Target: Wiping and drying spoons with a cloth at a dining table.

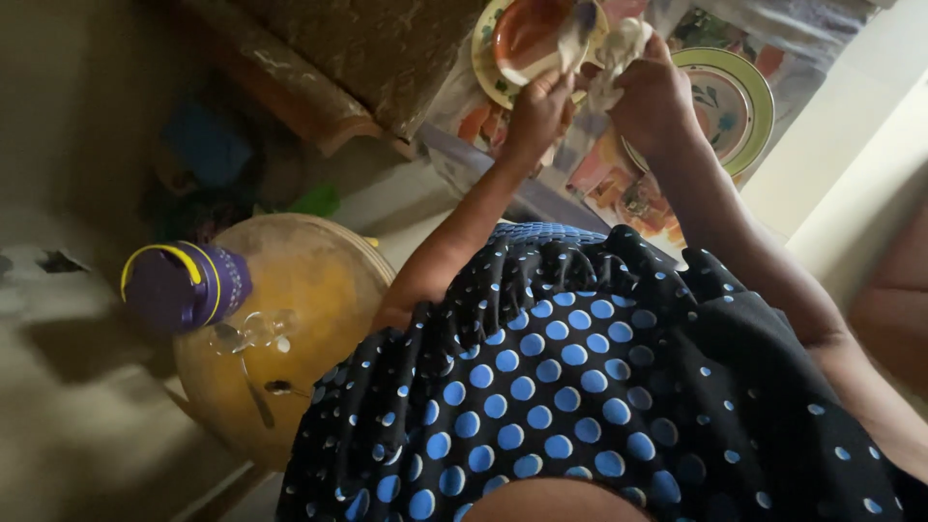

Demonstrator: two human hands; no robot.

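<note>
Our left hand pinches the near rim of an orange bowl, which sits just above it, tilted, its hollow facing us. Our right hand is closed around a crumpled white cloth beside the bowl, over the green-rimmed plate.

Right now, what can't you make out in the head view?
- Orange bowl: top cut off by the frame edge.
- Left hand fingers: grip on the bowl blurred.
- Cloth: bunched in right hand, shape unclear.
- Right plate: partly hidden by that hand.
</note>
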